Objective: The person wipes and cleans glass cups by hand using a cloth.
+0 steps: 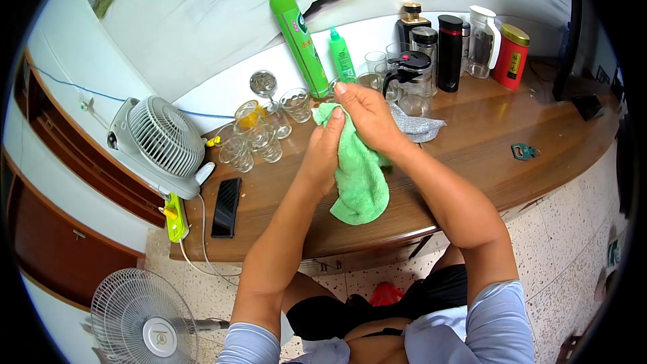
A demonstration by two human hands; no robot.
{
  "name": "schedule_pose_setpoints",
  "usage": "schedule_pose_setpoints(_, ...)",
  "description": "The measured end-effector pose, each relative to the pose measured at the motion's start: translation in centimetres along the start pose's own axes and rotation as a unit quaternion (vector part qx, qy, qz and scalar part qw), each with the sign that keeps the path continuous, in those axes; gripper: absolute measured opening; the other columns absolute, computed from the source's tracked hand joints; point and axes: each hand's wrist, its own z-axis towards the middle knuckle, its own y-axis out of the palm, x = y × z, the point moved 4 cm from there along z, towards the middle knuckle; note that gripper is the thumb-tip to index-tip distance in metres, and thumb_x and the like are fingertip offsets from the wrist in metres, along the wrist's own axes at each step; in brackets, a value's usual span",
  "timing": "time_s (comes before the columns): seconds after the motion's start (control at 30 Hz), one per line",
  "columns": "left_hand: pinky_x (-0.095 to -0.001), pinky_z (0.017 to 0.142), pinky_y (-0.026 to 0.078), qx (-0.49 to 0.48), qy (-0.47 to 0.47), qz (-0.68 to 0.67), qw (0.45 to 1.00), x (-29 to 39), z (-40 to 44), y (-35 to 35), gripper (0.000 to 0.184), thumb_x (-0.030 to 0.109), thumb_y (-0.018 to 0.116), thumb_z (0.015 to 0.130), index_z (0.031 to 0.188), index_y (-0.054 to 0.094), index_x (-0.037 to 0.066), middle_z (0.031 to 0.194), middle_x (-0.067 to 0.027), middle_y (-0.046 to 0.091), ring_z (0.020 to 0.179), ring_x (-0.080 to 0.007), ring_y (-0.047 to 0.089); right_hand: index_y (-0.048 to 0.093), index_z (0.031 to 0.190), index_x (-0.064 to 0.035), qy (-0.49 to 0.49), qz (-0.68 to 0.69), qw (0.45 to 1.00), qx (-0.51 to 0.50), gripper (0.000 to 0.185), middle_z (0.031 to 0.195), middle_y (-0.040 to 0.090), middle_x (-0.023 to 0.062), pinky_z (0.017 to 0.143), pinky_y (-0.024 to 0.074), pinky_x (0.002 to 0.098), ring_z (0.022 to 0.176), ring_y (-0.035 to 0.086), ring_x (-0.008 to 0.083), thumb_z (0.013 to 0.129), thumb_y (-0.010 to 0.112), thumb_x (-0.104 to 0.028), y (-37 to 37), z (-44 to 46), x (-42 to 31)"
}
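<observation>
A green cloth (360, 178) hangs from both hands over the middle of the wooden table (290, 212). My left hand (325, 145) is closed on its upper left part, thumb pointing up. Beside it, my right hand (367, 114) grips the cloth's top, its fingers bent near a glass rim. The two hands nearly touch. Behind them stand a tall green spray can (300, 44) and a small green bottle (342, 57). Clear glasses (259, 138) are grouped left of the hands. A grey cloth (414, 126) lies just right of my right hand.
Along the back right are a glass teapot (414, 87), a black flask (450, 54), a white-handled pitcher (480, 44) and a red tin (511, 61). At the left are a fan (165, 136), a phone (226, 207) and a green power strip (176, 218). A teal object (522, 152) lies right.
</observation>
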Motion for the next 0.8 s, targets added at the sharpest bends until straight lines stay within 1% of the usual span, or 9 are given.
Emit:
schedule_pose_setpoints(0.13,-0.0397,0.102,0.057,0.077,-0.01,-0.015,0.997,0.2,0.1,-1.6,0.066,0.055,0.034,0.114,0.146,0.052,0.0,0.133,-0.0146,0.066,0.121,-0.0229,0.067,0.063,0.082,0.0017,-0.044,-0.001,0.998,-0.042,0.049,0.067,0.058,0.0145,0.062,0.0452,0.0439,0.062,0.052,0.0243,0.111,0.054,-0.037,1.8,-1.2,-1.5)
schedule_pose_setpoints(0.23,-0.0387,0.106,0.054,0.122,-0.002,0.03,0.992,1.1,0.6,-2.9,0.068,0.055,0.028,0.115,0.147,0.055,0.001,0.135,-0.0143,0.066,0.124,-0.0232,0.065,0.063,0.088,0.0012,-0.083,-0.164,0.972,-0.147,0.042,0.071,0.058,0.0069,0.064,0.0445,0.0355,0.07,0.052,0.0137,0.111,0.055,-0.033,2.3,-1.7,-2.0)
schedule_pose_setpoints(0.27,-0.0381,0.108,0.052,0.118,-0.001,0.032,0.992,1.2,0.4,-2.8,0.07,0.056,0.024,0.115,0.147,0.058,0.003,0.137,-0.0141,0.065,0.124,-0.024,0.064,0.063,0.086,0.0015,-0.112,-0.189,0.967,-0.13,0.042,0.07,0.057,0.0101,0.063,0.0439,0.0363,0.068,0.052,0.0153,0.11,0.058,-0.033,2.5,-1.8,-2.2)
schedule_pose_setpoints(0.37,-0.0401,0.102,0.055,0.101,0.013,-0.017,0.995,0.3,0.8,-3.4,0.069,0.058,0.031,0.114,0.142,0.059,0.001,0.13,-0.0149,0.068,0.12,-0.0248,0.067,0.063,0.085,0.0012,-0.045,-0.103,0.987,-0.112,0.042,0.07,0.057,0.0069,0.062,0.044,0.0352,0.067,0.051,0.0132,0.11,0.058,-0.032,2.3,-1.9,-1.5)
schedule_pose_setpoints(0.47,-0.043,0.093,0.061,0.217,-0.073,-0.049,0.972,0.2,0.0,-2.7,0.065,0.057,0.033,0.114,0.14,0.057,0.002,0.122,-0.0136,0.07,0.113,-0.0258,0.07,0.065,0.084,0.0004,-0.025,-0.046,0.995,-0.088,0.042,0.069,0.057,0.0034,0.062,0.0446,0.0337,0.066,0.05,0.0107,0.11,0.059,-0.033,2.3,-1.6,-0.3)
schedule_pose_setpoints(0.6,-0.0432,0.079,0.064,0.113,-0.071,-0.078,0.988,-0.6,0.3,-2.3,0.056,0.053,0.038,0.114,0.135,0.056,0.005,0.115,-0.0122,0.07,0.098,-0.0258,0.073,0.063,0.077,0.0022,0.031,-0.042,0.998,0.046,0.045,0.063,0.059,0.0149,0.058,0.0443,0.04,0.057,0.053,0.0209,0.107,0.061,-0.032,0.7,-0.7,-1.5)
schedule_pose_setpoints(0.7,-0.0379,0.083,0.06,0.054,-0.081,0.054,0.994,-1.3,0.3,-1.2,0.054,0.051,0.042,0.114,0.136,0.055,0.003,0.112,-0.0107,0.069,0.1,-0.0203,0.07,0.064,0.076,0.0013,0.029,-0.129,0.984,0.121,0.046,0.064,0.061,0.0171,0.058,0.0459,0.0419,0.056,0.056,0.0264,0.107,0.061,-0.033,-1.7,0.1,-1.9)
schedule_pose_setpoints(0.73,-0.0336,0.091,0.055,0.032,0.012,0.129,0.991,-0.8,-0.1,0.1,0.051,0.044,0.048,0.114,0.138,0.055,0.0,0.117,-0.0096,0.067,0.108,-0.0158,0.065,0.063,0.075,0.0014,0.034,-0.14,0.981,0.13,0.046,0.064,0.062,0.0185,0.058,0.0468,0.044,0.057,0.058,0.0319,0.106,0.062,-0.032,-2.3,0.4,-2.6)
schedule_pose_setpoints(0.8,-0.0332,0.096,0.051,0.021,0.098,0.198,0.975,-1.1,0.1,0.0,0.049,0.04,0.05,0.114,0.14,0.053,-0.002,0.123,-0.0093,0.066,0.112,-0.015,0.061,0.065,0.076,0.0009,0.046,-0.152,0.98,0.119,0.047,0.063,0.058,0.009,0.058,0.0447,0.0373,0.06,0.052,0.0179,0.107,0.062,-0.035,-2.4,0.5,-2.1)
